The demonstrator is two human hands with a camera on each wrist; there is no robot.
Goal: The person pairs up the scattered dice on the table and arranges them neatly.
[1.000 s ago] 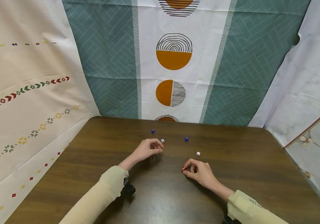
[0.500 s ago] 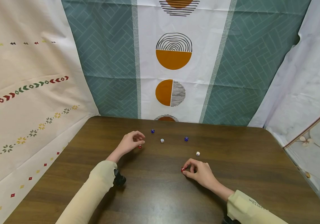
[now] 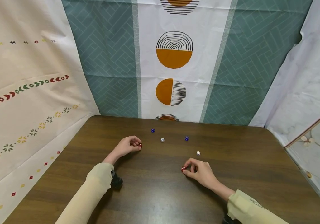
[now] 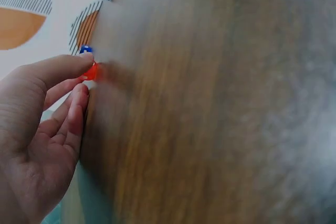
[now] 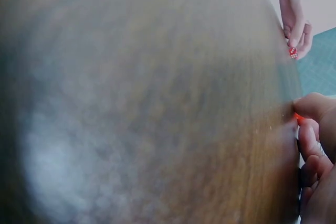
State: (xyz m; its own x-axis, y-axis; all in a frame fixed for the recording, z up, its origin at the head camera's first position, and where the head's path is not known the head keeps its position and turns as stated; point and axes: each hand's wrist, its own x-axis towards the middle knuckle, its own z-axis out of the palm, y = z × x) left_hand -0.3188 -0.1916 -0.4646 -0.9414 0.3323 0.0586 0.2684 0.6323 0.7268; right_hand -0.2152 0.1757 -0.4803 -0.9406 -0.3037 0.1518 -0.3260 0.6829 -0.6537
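While the left hand [image 3: 126,147] pinches the left red die [image 3: 140,145] between thumb and fingertips, the right hand [image 3: 200,172], nearer and to the right, has the right red die [image 3: 183,168] in much the same pinch. Both are low at the table [image 3: 154,183]; touching it or just off it, I can't tell! Outward now: right and slightly far of the left hand sits the left white die [image 3: 162,140], with the left blue die [image 3: 153,130] farther off and a bit left. Just far of the right hand lies the right white die [image 3: 198,153], and beyond it, leftward, the right blue die [image 3: 186,138]. The danger? Such small cubes give little to grip, so an off-centre squeeze could pop one loose or roll it over. A rightward sweep by the left hand could knock the left white die; a far push by the right, the right white one.
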